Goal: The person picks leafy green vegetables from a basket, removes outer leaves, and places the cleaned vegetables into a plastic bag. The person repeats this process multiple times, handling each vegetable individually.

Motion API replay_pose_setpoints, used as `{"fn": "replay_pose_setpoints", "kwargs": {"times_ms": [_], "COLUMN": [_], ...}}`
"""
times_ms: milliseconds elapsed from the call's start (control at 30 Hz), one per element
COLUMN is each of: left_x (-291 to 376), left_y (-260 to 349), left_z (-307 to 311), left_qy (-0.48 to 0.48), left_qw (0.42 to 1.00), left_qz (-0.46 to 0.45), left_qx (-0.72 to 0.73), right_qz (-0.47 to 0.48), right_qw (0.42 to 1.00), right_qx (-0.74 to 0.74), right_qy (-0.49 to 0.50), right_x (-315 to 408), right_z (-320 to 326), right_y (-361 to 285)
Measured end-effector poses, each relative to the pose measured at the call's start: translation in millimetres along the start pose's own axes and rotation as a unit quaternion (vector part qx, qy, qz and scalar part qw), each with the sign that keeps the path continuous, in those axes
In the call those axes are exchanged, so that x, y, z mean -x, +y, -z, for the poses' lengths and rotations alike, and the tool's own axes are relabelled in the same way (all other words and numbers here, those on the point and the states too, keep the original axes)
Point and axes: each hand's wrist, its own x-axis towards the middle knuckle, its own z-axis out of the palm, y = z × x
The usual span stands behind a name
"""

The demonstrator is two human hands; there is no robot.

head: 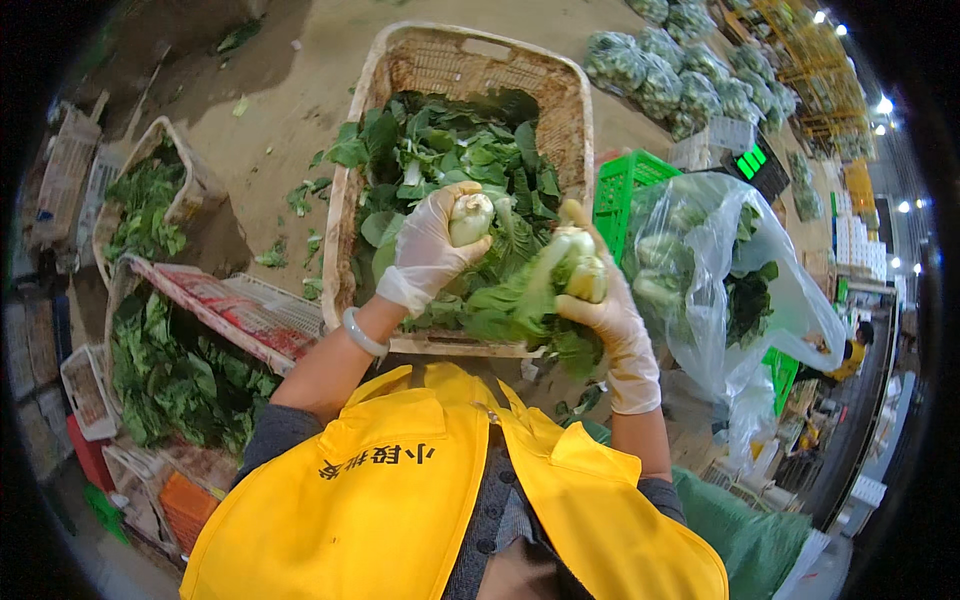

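My left hand (pixel 427 251), in a thin translucent glove, is closed around a leafy green vegetable (pixel 471 219), its pale root end turned up. A bunch of leafy greens (pixel 585 274) is gripped in my right hand (pixel 616 322), also gloved; pale stalks show at the top and blurred leaves hang below. Both hands are over a large, dirt-stained plastic crate (pixel 459 346). Loose dark green leaves (pixel 420 139) with some white stalks fill much of it. The lower leaves of the left-hand vegetable blend into the pile, so their extent is unclear.
To the right, a clear plastic bag (pixel 705 292) of greens stands by a green crate (pixel 621 196). Bagged vegetables (pixel 667 71) lie farther back. More crates of greens (pixel 191 375) stand to the left. Leaf scraps (pixel 274 253) litter the floor. Another person (pixel 855 352) is at far right.
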Motion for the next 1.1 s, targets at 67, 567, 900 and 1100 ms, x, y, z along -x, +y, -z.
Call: {"fn": "replay_pose_setpoints", "kwargs": {"times_ms": [67, 567, 900, 1100], "left_x": [1, -25, -136, -228], "left_y": [4, 117, 169, 156], "left_z": [-2, -122, -317, -512], "left_qy": [-0.039, -0.275, -0.084, -0.043], "left_qw": [0.992, 0.906, 0.91, 0.58], "left_qz": [-0.01, -0.024, -0.4, -0.567], "left_qx": [0.121, 0.321, -0.07, -0.583], "right_qz": [0.019, -0.049, 0.073, 0.08], "right_qw": [1.0, 0.886, 0.878, 0.922], "right_qx": [-0.021, -0.446, -0.327, -0.168], "right_qy": [-0.009, 0.115, 0.342, 0.341], "right_x": [-4, 50, 243, 244], "right_z": [-21, 40, 291, 460], "right_y": [1, 38, 17, 36]}}
